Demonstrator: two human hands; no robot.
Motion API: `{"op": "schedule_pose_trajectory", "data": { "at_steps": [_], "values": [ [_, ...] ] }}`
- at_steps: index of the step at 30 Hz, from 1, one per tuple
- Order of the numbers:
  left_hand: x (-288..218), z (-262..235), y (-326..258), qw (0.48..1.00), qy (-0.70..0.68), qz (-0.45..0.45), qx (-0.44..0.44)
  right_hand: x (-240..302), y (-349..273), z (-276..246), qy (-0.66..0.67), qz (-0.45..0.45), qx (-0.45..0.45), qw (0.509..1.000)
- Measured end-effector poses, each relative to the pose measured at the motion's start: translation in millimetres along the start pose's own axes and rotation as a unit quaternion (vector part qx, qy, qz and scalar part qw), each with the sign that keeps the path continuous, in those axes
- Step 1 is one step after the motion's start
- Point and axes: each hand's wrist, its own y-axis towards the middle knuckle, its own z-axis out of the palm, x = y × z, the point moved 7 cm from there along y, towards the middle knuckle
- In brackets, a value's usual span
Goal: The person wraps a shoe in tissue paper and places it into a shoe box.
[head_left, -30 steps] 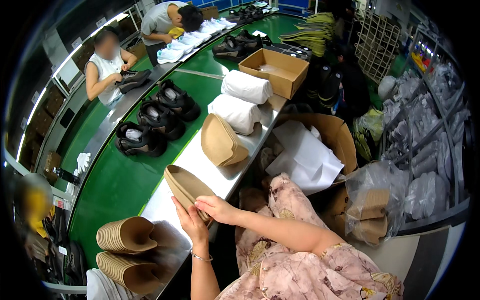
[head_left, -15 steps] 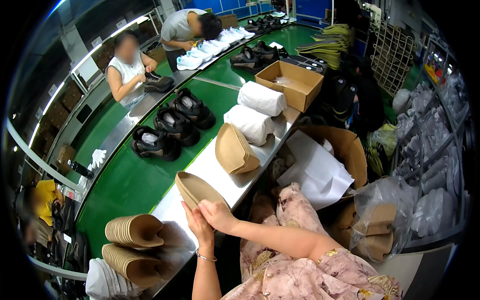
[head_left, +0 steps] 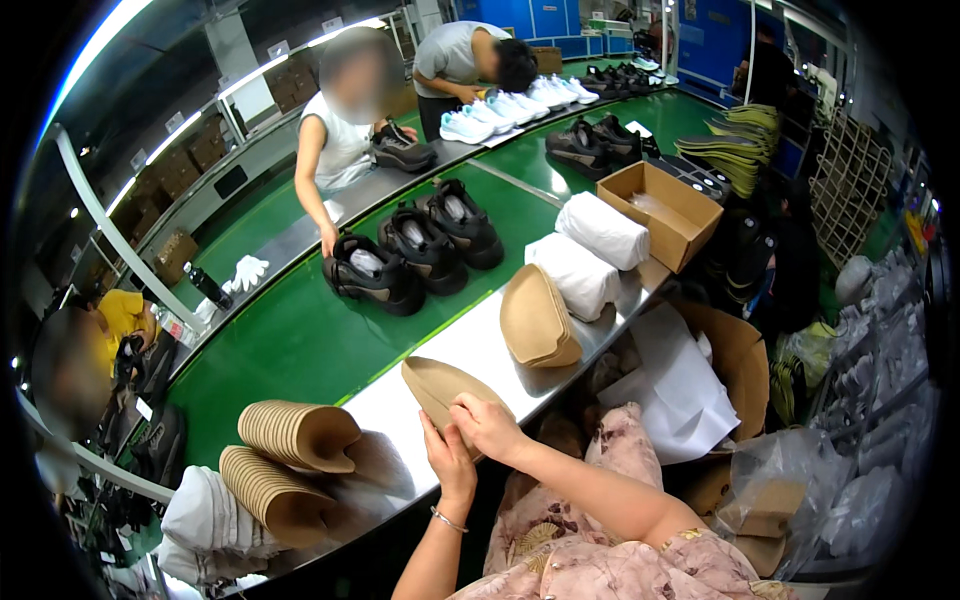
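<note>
A tan cardboard shoe insert point(head_left: 448, 388), shaped like a sole, is in my two hands above the bright metal edge of the bench. My left hand point(head_left: 448, 465) grips it from below and along its near left edge, a bracelet on the wrist. Over its near part, my right hand point(head_left: 485, 425) has its fingers closed on the cardboard; the fingertips are partly hidden. Just beyond lies a small stack of matching inserts point(head_left: 535, 315). To the left, two nested stacks of curved inserts, an upper one point(head_left: 290, 432) and a lower one point(head_left: 262, 490), rest on their sides.
White wrapped bundles point(head_left: 570, 275) and an open cardboard box point(head_left: 660, 215) stand beyond the inserts. Black shoes point(head_left: 420, 245) sit on the green belt point(head_left: 300, 340). A co-worker's hand point(head_left: 330, 240) is at one shoe. White paper point(head_left: 675, 385) lies in a carton at right.
The view has swung, shifting the scene rightward. Both my hands still hold the insert, my right hand lying further over its face. Across the belt, a co-worker's arm has stretched out to the nearest black shoe.
</note>
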Motion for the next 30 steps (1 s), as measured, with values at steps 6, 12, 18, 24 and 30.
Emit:
{"op": "schedule_pose_trajectory", "data": {
  "at_steps": [6, 12, 18, 24, 30],
  "values": [
    [-2.5, -10.1, 20.2, 0.990, -0.117, -0.072, -0.016, 4.9, 6.2, 4.2, 0.032, -0.045, 0.018, 0.998],
    [-2.6, 3.0, 51.5, 0.953, -0.240, -0.182, 0.023, 1.9, -4.3, 9.0, 0.069, -0.058, 0.026, 0.996],
    [-6.9, 2.8, 44.9, 0.974, -0.188, -0.129, 0.011, 5.9, 12.9, 13.9, 0.072, -0.011, 0.096, 0.993],
    [1.3, 1.1, 43.7, 0.982, -0.156, -0.101, -0.019, 11.3, 19.1, 15.2, 0.053, -0.034, 0.078, 0.995],
    [-5.5, 5.9, 45.7, 0.983, -0.158, -0.098, 0.005, 13.8, 9.9, 7.6, -0.032, -0.075, -0.016, 0.997]
  ]
}}
